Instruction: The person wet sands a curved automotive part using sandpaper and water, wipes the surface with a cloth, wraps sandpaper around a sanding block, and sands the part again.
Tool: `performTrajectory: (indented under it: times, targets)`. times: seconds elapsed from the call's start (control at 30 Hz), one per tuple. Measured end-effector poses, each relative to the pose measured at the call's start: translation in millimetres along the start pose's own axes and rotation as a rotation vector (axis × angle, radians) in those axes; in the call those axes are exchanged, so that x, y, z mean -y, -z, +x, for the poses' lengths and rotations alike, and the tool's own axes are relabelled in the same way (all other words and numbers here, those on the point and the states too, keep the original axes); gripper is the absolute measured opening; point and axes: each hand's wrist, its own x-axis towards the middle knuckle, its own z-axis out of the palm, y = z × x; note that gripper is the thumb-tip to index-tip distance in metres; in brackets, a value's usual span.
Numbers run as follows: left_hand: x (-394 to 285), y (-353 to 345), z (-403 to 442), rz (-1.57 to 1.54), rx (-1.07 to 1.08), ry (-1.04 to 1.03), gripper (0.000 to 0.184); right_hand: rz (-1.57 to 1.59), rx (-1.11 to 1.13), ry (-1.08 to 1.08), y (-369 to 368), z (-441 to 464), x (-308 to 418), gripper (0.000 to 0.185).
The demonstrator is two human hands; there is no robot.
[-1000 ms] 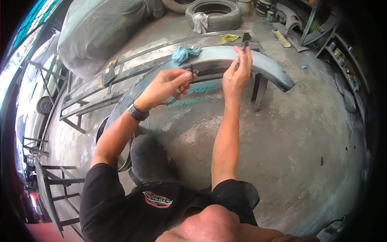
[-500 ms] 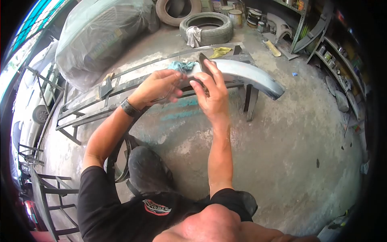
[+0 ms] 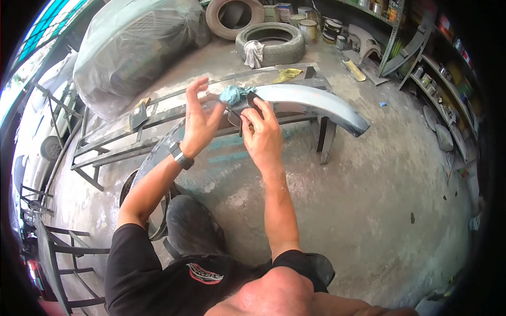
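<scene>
A long curved grey panel (image 3: 316, 99) rests across a dark metal frame in front of me. My left hand (image 3: 200, 118) is raised over the panel's left part, its fingers apart and nothing between them. Just to its right, my right hand (image 3: 262, 131) is closed on a small dark object (image 3: 254, 100) whose shape is partly hidden by the fingers. A thin curved dark piece also shows at the fingertips. A crumpled blue cloth (image 3: 234, 95) lies on the panel, beyond and between the hands.
The metal frame (image 3: 113, 134) extends left, with a yellow cloth (image 3: 287, 75) on its far side. Farther back are a plastic-covered car (image 3: 137, 52), a tyre with a white rag (image 3: 274, 52) and paint cans. Shelves (image 3: 443, 89) stand at the right, a metal stand (image 3: 68, 250) at the lower left.
The left hand has let go of the thin dark piece, opened and risen. My right hand has moved left from the panel's middle and now holds the small dark things.
</scene>
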Motion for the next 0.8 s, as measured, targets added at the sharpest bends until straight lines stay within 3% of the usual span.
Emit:
performTrajectory:
  times: [0.07,0.17,0.2,0.3,0.4,0.57,0.73,0.8]
  targets:
    - [-7.4,9.3,0.2,0.477,0.008,-0.431,0.049,-0.012,0.023,0.019,7.0,1.3,-3.2,0.013]
    - [4.2,18.6,-4.7,0.544,0.186,-0.512,0.03,-0.025,0.036,0.006,15.5,1.2,-4.8,0.014]
    - [3.7,17.2,-4.8,0.435,0.173,-0.512,0.023,-0.011,0.031,-0.013,18.1,2.2,-7.3,0.014]
    - [13.6,19.7,-13.1,0.248,0.198,-0.173,0.019,0.083,-0.013,-0.1,27.0,3.5,-16.8,0.013]
    - [19.2,24.8,-14.8,-0.411,0.27,0.349,0.018,0.294,-0.072,-0.203,44.0,11.3,-21.0,0.009]
    - [-37.9,29.9,-24.2,-0.428,0.095,0.13,0.015,0.717,-0.192,-0.16,61.7,11.8,-18.1,0.011]
    - [-91.8,54.5,-30.4,-0.267,0.027,-0.463,0.012,1.016,-0.302,0.037,90.9,14.5,22.6,0.017]
    - [-111.6,56.8,-32.9,-0.28,0.063,-0.554,0.017,1.08,-0.327,0.117,102.7,16.1,38.6,0.021]
